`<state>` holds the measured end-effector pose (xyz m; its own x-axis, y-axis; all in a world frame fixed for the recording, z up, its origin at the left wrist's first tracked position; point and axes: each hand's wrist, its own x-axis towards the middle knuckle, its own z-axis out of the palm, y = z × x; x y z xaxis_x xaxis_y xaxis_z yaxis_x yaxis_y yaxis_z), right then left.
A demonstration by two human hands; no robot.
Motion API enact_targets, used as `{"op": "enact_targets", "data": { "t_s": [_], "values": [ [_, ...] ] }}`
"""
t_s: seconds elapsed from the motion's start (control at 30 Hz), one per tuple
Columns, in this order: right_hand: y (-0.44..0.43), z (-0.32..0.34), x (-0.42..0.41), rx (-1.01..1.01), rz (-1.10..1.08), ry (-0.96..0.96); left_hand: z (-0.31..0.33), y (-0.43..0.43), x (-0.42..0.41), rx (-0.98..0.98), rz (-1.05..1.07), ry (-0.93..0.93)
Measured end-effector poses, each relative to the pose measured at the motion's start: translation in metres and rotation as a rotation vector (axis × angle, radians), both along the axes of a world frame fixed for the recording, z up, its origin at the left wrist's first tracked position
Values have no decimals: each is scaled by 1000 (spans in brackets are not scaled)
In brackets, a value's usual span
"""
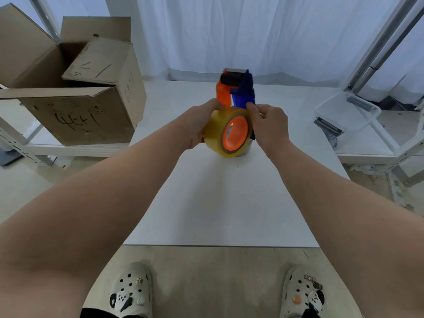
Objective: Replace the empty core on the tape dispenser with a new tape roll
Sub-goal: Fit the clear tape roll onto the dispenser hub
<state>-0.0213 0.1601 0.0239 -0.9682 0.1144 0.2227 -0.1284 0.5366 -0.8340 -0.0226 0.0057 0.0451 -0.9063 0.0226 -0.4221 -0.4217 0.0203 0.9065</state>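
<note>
We hold the tape dispenser (pixel 236 88) upright over the white table (pixel 218 203), our left hand (pixel 197 127) cupping its yellowish tape roll (pixel 215 134), our right hand (pixel 270 127) pinching the blue frame.

Both bare forearms extend forward and converge toward the centre of the view. The left hand (pixel 197 125) is cupped, thumb uppermost, fingers wrapped out of sight round the far left side of what it grips. The right hand (pixel 270 127) is closed at the near right side, thumb and forefinger pinched together at the top.
</note>
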Motion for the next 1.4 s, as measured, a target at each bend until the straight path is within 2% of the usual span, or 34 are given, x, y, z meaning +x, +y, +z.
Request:
{"op": "enact_targets", "data": {
  "t_s": [0.1, 0.27, 0.4, 0.6, 0.7, 0.77, 1.0, 1.23, 1.4],
  "values": [
    [-6, -1, 1, -16, -2, -5, -3, -3, 1, -11, 7, 31],
    [-8, -3, 1, -327, -134, -177, 5, -3, 2, 46, -8, 99],
    [-3, -2, 1, -310, -162, -193, 4, -2, 5, -3, -9, 137],
    [2, -3, 2, -156, -227, -137, 6, -9, 11, -444, -304, 460],
    [5, -4, 2, -82, -197, -88, 4, -11, 11, -688, -289, 618],
    [4, -4, 2, -72, -201, -81, 3, -12, 12, -766, -266, 684],
    [-2, -1, 2, -53, -206, -59, 2, -16, 13, -750, -169, 785],
    [1, -2, 5, 55, -159, 32, -1, -21, 11, -709, -237, 838],
    [-1, 1, 3, 2, -184, 67, -4, -21, 10, -703, -151, 903]
  ]
}}
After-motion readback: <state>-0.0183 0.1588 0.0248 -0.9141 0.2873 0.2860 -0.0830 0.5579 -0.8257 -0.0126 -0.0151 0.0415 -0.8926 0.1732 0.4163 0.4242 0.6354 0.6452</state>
